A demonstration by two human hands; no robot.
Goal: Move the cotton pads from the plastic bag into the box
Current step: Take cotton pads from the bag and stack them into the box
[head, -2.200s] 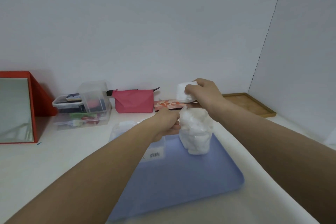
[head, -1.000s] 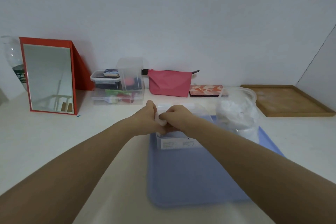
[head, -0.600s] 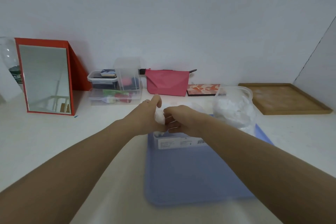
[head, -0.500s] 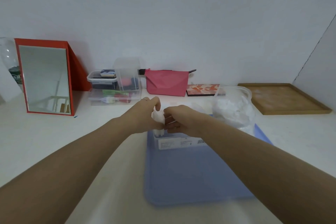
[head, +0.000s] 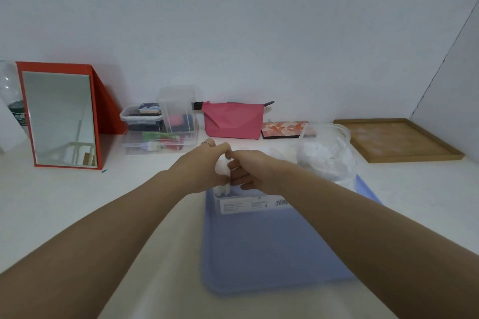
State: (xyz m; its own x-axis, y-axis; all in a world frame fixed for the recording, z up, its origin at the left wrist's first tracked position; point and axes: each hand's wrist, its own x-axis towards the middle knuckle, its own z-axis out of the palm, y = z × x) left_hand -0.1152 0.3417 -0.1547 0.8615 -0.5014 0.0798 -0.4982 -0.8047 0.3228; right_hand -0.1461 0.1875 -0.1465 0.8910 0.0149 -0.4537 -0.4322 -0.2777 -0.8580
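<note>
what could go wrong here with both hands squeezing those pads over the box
The cotton pads are pinched between the left hand and right hand above the clear box; a loose one could slip and land on the blue tray. The hands hide the box opening, so aim is uncertain. The right forearm passes close beside the standing plastic bag and might tip it.

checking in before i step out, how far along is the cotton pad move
Partly done. A few white cotton pads stand at the left end of the clear plastic box. In hand: left hand and right hand press another stack down there. Left: the clear plastic bag still looks well filled.
</note>
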